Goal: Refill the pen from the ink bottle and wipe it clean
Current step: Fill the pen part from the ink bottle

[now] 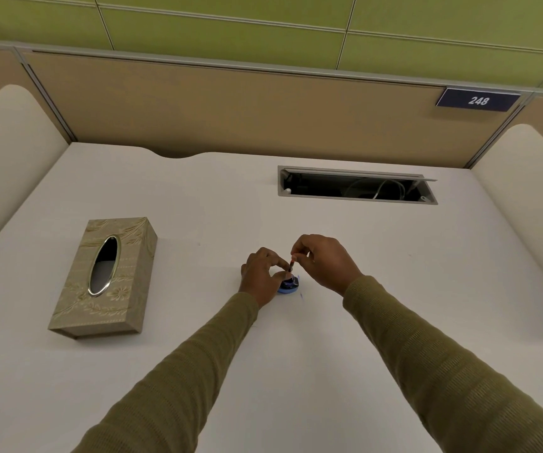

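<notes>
The ink bottle [288,283] stands on the white surface [296,371], and the left hand [258,277] wraps its grip round the bottle's left side, thumb and forefinger curled near its mouth. Just above the bottle, the right hand [324,261] narrows its grip to a pinch on the upper end of the pen [292,265], which stands nearly upright with its lower tip at the bottle's opening. A tissue box [106,276] lies well left of the bottle, and an open cable slot [355,186] sits beyond it.

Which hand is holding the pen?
The right hand pinches the pen, its tip at the ink bottle; the left hand only grips that bottle.
</notes>
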Demonstrator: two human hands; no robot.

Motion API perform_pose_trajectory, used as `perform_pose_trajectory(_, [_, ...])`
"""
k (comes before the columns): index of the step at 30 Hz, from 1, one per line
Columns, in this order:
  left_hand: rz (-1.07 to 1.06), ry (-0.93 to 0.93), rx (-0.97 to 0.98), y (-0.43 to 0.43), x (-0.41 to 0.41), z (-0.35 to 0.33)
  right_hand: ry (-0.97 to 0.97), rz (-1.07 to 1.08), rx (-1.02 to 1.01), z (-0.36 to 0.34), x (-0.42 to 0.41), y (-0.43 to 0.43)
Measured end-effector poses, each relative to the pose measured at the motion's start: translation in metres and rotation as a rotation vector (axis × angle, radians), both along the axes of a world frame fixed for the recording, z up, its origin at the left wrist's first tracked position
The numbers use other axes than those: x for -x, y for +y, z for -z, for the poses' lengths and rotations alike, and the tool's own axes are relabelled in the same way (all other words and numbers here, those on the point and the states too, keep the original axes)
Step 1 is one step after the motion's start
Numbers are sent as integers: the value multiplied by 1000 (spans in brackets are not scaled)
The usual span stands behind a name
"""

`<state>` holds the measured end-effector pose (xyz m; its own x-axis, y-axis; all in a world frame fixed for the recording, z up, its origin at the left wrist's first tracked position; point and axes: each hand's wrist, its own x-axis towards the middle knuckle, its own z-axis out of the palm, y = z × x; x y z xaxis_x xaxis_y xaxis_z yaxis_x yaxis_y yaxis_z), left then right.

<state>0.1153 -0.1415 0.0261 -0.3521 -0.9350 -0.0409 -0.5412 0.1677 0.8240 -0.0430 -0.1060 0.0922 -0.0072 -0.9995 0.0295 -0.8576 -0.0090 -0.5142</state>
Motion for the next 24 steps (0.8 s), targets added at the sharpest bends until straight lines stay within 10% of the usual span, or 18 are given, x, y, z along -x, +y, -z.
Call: perform_pose_trajectory(24, [-5, -21, 19, 2, 1, -3, 30, 75, 10, -4, -5, 5])
